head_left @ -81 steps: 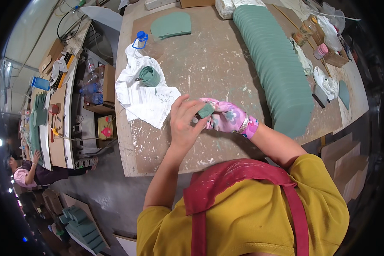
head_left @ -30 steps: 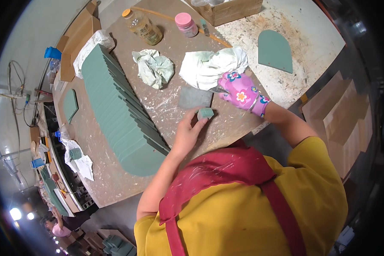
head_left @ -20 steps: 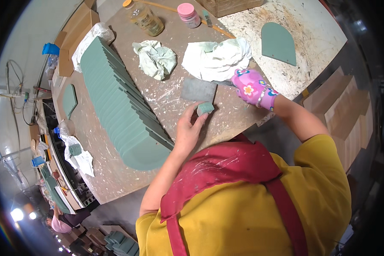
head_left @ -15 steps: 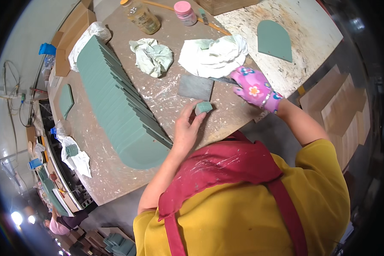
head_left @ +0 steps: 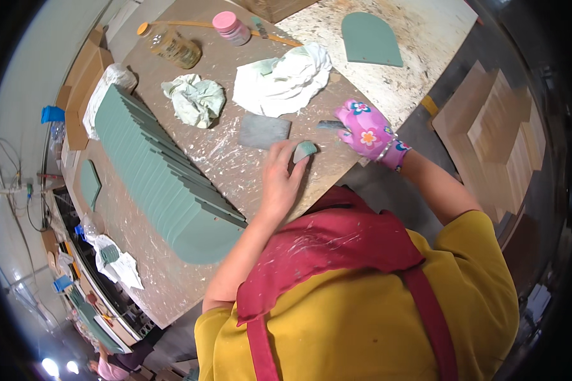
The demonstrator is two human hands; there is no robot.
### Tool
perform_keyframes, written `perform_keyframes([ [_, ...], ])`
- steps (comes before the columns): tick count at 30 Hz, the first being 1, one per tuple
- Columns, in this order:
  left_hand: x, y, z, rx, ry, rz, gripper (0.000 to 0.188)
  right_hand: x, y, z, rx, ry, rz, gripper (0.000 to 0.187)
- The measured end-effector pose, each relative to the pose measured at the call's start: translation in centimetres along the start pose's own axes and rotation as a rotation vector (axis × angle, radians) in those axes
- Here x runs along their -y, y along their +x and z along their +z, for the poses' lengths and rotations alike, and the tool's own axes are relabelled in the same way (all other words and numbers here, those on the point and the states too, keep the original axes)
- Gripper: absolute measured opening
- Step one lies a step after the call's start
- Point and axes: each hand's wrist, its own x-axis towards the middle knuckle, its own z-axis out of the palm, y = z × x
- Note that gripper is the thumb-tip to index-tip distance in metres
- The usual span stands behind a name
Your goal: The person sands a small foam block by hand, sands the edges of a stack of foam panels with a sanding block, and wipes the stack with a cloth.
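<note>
My bare left hand [head_left: 282, 178] pinches a small green block [head_left: 304, 151] with a paler end, just above or on the table near its front edge. To its upper left lies a flat grey rectangular pad [head_left: 264, 131]. On my right hand [head_left: 367, 131] is a pink flowered glove. Its fingers close on a narrow, flat dark-grey strip [head_left: 329, 124] that points left toward the pad, apart from the block. Whether the strip is a blade or a file cannot be told. Beyond it lies a crumpled white cloth [head_left: 283, 79].
A long row of overlapping green round-ended boards [head_left: 152, 165] leans left of my forearm. Another green board [head_left: 372, 39] lies on a stained white sheet. A second crumpled cloth [head_left: 194, 100], a jar of yellowish liquid [head_left: 173, 47] and a pink-lidded jar [head_left: 231, 30] stand farther back.
The whole view has shifted, so the table things sit farther left. Against the grey pad, both hands have moved to the right, the block and the strip still in them.
</note>
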Motion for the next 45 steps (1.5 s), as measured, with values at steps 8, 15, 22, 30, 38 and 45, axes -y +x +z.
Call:
perform_keyframes([
  [8,-0.8,1.8,2.9,0.087,0.044,0.149,0.032,-1.1,-3.2,-0.7,0.165,-0.024,0.150,0.023],
  [15,-0.7,2.9,4.9,0.121,0.117,0.186,0.039,-0.3,-4.6,-1.2,0.029,0.005,0.476,0.027],
  [22,-0.2,2.6,5.1,0.157,0.142,0.256,0.032,0.2,-7.9,-0.7,-0.031,0.244,0.641,0.025],
  [30,-0.5,2.5,5.4,0.125,0.185,0.323,0.031,2.1,-7.6,-0.4,-0.072,0.309,0.850,0.040],
  [38,0.1,2.5,5.0,0.176,0.117,0.376,0.025,3.3,-8.2,-0.9,-0.121,0.461,0.856,0.030],
  [45,0.3,2.6,5.1,0.183,0.115,0.450,0.024,6.9,-6.9,-2.5,-0.018,0.282,0.567,0.022],
])
